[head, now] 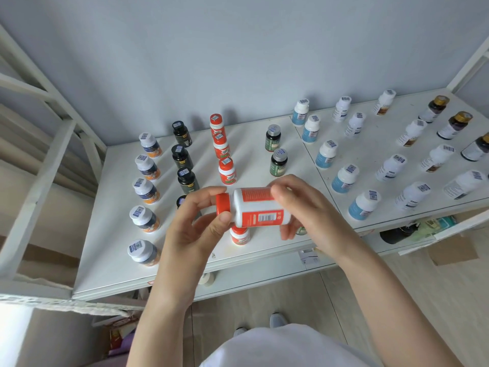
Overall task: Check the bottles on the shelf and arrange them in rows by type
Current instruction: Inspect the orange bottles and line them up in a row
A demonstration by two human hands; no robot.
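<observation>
We grip the orange bottle [258, 206] sideways, left hand [195, 223] pinching its cap, right hand [301, 207] curled round its base; lowering carelessly could topple the near orange-row bottle [240, 235] beneath.

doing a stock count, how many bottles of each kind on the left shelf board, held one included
white-cap orange-label bottles: 5
black bottles: 4
orange-cap bottles: 5, with the held bottle
green bottles: 2
total: 16 in view, more may be hidden

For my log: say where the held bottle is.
Head view, centre: the orange-capped bottle is held sideways above the shelf front, left hand on its cap, right hand on its base, over the orange row.
</observation>
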